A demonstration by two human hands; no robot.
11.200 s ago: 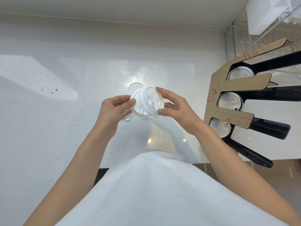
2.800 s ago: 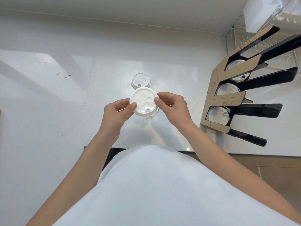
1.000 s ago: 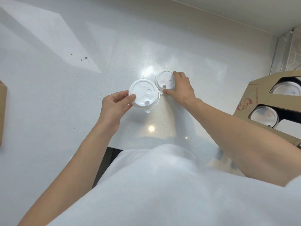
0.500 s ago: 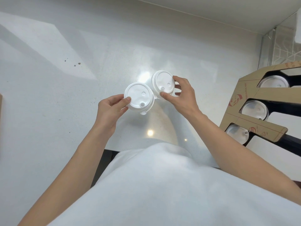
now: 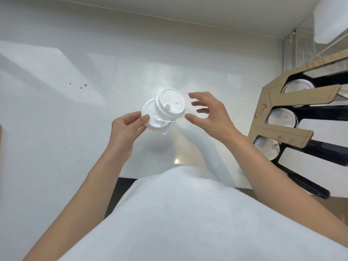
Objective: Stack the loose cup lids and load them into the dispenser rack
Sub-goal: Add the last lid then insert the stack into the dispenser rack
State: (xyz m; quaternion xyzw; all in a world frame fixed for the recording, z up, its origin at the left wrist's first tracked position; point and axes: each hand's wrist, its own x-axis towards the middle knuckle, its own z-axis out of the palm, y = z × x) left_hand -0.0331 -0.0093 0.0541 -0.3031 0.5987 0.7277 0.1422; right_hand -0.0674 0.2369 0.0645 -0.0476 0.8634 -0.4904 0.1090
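My left hand [image 5: 126, 129] grips a stack of white cup lids [image 5: 153, 119] by its left rim, above the white counter. Another white lid [image 5: 171, 103] sits tilted on top of the stack, shifted up and to the right. Just right of that lid my right hand [image 5: 209, 113] hovers with fingers spread, touching nothing. The cardboard and black dispenser rack [image 5: 278, 129] stands at the right, with lids showing in its three slots [image 5: 282, 117].
The white counter [image 5: 56, 110] stretches left and back to a wall. Its front edge runs just below my arms. A glass panel [image 5: 301, 44] stands behind the rack. A brown box edge [image 5: 0, 140] shows at far left.
My right hand lifted the single lid off the counter, set it onto the stack in my left hand and let go, fingers now spread. The view swung back toward the rack.
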